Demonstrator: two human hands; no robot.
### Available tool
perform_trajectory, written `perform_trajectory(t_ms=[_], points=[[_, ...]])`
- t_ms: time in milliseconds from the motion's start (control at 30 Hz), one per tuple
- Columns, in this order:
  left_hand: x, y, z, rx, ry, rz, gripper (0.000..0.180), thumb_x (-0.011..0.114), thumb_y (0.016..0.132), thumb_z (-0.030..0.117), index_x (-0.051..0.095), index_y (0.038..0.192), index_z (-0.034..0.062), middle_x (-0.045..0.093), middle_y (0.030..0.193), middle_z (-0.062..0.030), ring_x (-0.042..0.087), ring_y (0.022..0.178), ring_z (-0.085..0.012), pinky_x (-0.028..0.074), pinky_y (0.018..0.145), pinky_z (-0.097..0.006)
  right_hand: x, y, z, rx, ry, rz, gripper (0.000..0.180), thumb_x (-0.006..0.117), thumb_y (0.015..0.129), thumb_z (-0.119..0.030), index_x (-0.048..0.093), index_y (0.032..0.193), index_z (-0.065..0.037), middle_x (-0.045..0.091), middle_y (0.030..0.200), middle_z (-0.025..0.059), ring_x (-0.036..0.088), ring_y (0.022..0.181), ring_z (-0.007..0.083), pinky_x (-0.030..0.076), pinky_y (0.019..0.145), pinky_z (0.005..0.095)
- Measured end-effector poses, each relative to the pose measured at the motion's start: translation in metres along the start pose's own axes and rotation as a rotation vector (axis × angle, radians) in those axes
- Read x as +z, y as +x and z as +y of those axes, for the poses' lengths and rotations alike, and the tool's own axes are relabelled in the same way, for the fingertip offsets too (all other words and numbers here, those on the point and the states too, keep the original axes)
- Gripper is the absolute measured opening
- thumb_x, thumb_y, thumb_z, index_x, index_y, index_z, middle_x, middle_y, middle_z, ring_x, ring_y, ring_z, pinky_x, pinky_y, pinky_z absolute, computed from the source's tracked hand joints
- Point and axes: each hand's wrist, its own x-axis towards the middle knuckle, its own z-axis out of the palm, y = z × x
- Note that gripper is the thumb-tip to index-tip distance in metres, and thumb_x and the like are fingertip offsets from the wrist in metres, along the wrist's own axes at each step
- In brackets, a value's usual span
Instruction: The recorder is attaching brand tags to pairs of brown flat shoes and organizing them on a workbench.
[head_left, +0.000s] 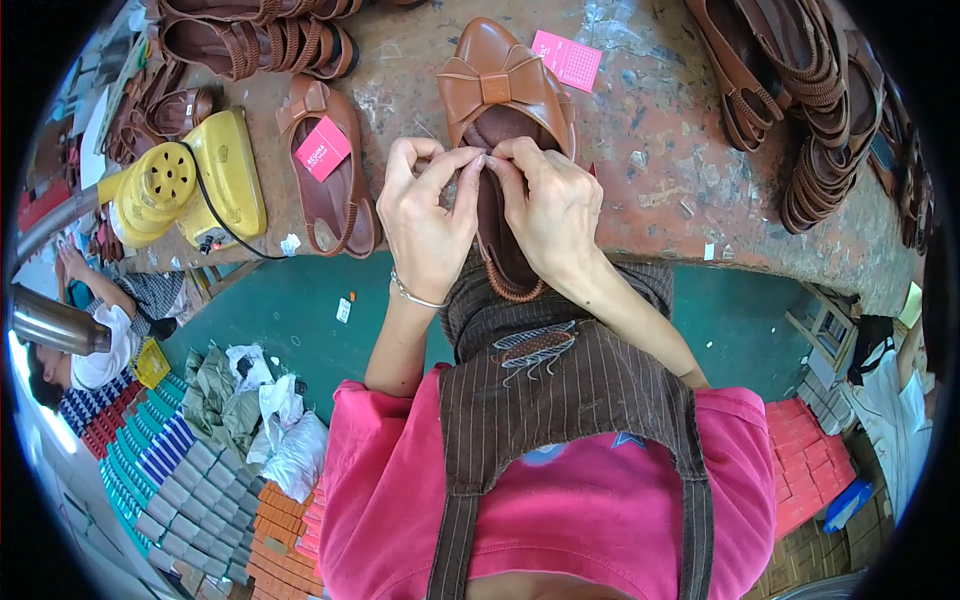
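A brown pointed-toe slingback shoe (500,85) with a bow lies in front of me at the table's near edge, toe pointing away. Over its opening, my left hand (432,210) and my right hand (555,205) meet, thumbs and forefingers pinched together at the fingertips. Whatever they pinch is too small or hidden to make out. The hands cover the middle of the shoe, while its heel strap (512,292) shows below them. Just right of the toe is a pink card (567,61). To the left sits a matching shoe (340,215) with another pink card (323,148) on it.
A yellow machine (225,175) with a black cord stands on the worn table (660,200) at left. Strappy brown sandals (255,48) lie at the back left, with more shoes (820,110) piled at right. Another person (100,330) is at far left. Stacked boxes (200,505) fill the lower left.
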Motion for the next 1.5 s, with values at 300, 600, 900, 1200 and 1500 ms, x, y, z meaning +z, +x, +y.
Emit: perform_trajectory(t_ms=[300,600,900,1200,1500], points=[[0.004,-0.001,0.006,0.266,0.202,0.124,0.019,0.075,0.074,0.003,0.069,0.092,0.0063,0.057,0.088,-0.0076,0.059,0.067,-0.0216,0.048,0.055,-0.032,-0.057,0.003,-0.018,-0.18,-0.312,-0.142,0.018,0.072,0.079,-0.012,0.073,0.097,-0.011,0.066,0.071,0.0024,0.058,0.073,0.0214,0.044,0.072,0.0348],[0.0,0.003,0.008,0.035,-0.363,0.055,0.005,0.065,0.088,-0.002,0.063,0.092,0.0015,0.066,0.093,-0.0095,0.064,0.073,-0.0143,0.05,0.058,-0.026,-0.101,0.015,0.015,0.204,0.767,-0.699,0.014,0.066,0.087,0.003,0.071,0.1,0.003,0.068,0.092,0.0072,0.064,0.086,0.0143,0.053,0.079,0.0254],[-0.011,-0.005,0.008,-0.31,-1.045,-0.167,0.013,0.058,0.097,0.002,0.064,0.106,-0.0053,0.066,0.092,-0.0101,0.066,0.08,-0.0157,0.056,0.073,-0.027,-0.074,0.019,0.002,0.34,0.775,-0.499,0.015,0.063,0.089,0.006,0.069,0.102,0.006,0.071,0.096,0.0085,0.067,0.088,0.0119,0.055,0.08,0.0255],[-0.02,-0.005,0.016,-0.294,-0.784,-0.246,0.026,0.064,0.089,-0.008,0.062,0.114,-0.0039,0.069,0.095,-0.0095,0.066,0.09,-0.0123,0.052,0.08,-0.023,-0.061,0.016,0.005,0.354,0.788,-0.413,0.008,0.073,0.085,-0.002,0.073,0.091,0.002,0.071,0.082,0.0037,0.064,0.073,0.0056,0.052,0.063,0.0223],[-0.022,-0.001,0.02,-0.304,-0.74,-0.279,0.029,0.064,0.088,-0.011,0.057,0.115,-0.0029,0.069,0.096,-0.0097,0.066,0.09,-0.0116,0.052,0.078,-0.022,-0.06,0.022,0.011,0.236,0.754,-0.403,0.006,0.075,0.083,-0.003,0.071,0.085,0.001,0.069,0.077,0.0039,0.063,0.068,0.0059,0.05,0.058,0.0212]])
